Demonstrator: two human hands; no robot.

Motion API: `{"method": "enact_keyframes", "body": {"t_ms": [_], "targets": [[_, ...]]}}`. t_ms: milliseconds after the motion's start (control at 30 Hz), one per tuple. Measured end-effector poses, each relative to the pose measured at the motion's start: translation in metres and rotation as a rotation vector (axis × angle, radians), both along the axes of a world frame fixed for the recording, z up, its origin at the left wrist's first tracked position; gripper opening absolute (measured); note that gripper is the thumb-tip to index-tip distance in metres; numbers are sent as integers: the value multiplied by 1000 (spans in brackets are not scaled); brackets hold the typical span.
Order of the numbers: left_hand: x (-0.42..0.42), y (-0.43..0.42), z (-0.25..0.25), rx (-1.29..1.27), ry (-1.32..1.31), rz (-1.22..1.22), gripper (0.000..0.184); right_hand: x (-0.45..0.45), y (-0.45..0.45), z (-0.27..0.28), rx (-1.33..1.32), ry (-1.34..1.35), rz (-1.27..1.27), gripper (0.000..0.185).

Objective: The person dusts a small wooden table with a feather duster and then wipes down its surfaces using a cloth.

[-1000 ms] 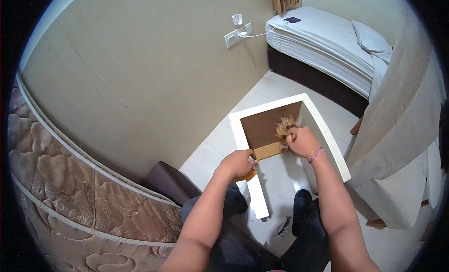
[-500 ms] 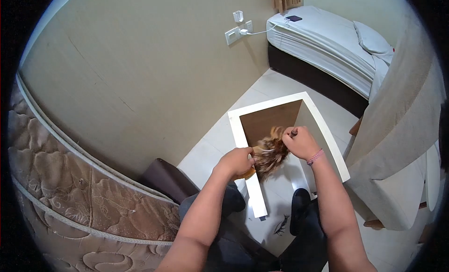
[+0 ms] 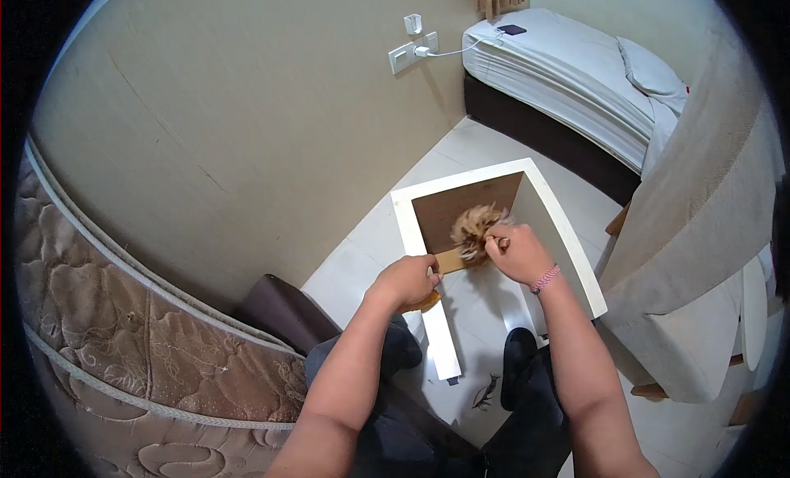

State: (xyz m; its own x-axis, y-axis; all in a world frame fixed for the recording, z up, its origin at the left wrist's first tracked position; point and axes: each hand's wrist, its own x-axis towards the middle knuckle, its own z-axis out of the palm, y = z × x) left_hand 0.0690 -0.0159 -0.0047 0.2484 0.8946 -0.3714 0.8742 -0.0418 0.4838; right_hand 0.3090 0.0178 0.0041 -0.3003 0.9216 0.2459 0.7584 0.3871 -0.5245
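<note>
A white open-fronted cabinet point(image 3: 405, 221) with a brown inner back panel stands on the floor in front of me. My right hand point(image 3: 520, 252) is closed around the handle of a brown feather duster point(image 3: 474, 231), most of the handle being hidden. The feathers are over the cabinet's inside, slightly blurred. On the cabinet's left side panel, my left hand point(image 3: 408, 282) has its fingers curled over the edge. Just below those fingers shows an orange-yellow piece point(image 3: 429, 301) whose kind I cannot make out. A tan strip point(image 3: 451, 262) crosses the cabinet's inside.
A brown quilted mattress point(image 3: 164, 330) leans at left, near a dark padded block point(image 3: 284, 309). The wall holds a socket with a plugged charger point(image 3: 421, 52). Behind stands a white-sheeted bed point(image 3: 568, 75). Grey fabric furniture point(image 3: 683, 264) is at right. Dark bits point(image 3: 486, 392) lie on the floor.
The duster's feathers have swung up and away from me, deeper into the cabinet, uncovering the tan strip. My left hand stays on the side panel. The view has shifted slightly.
</note>
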Motion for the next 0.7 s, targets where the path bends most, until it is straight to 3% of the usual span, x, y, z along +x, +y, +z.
{"method": "enact_keyframes", "body": {"t_ms": [67,100,167,300,467,600,700], "targets": [[1,-1,6,-11,1,15,34,-1,-8,2,-221,466,128,19],[2,-2,9,-21,1,29,34,-1,-13,7,-223,463,130,19],[-2,1,-1,-1,-1,19,33,2,-21,24,-258,768,76,19],[-5,0,-1,23,-11,6,34,34,-26,46,-157,941,-71,17],[-4,-3,6,12,-30,36,34,97,-24,55,257,1059,-194,20],[-4,0,-7,14,-22,21,33,115,-12,39,164,1098,-310,22],[1,-2,-9,14,13,12,33,103,-12,20,-126,929,-217,18]]}}
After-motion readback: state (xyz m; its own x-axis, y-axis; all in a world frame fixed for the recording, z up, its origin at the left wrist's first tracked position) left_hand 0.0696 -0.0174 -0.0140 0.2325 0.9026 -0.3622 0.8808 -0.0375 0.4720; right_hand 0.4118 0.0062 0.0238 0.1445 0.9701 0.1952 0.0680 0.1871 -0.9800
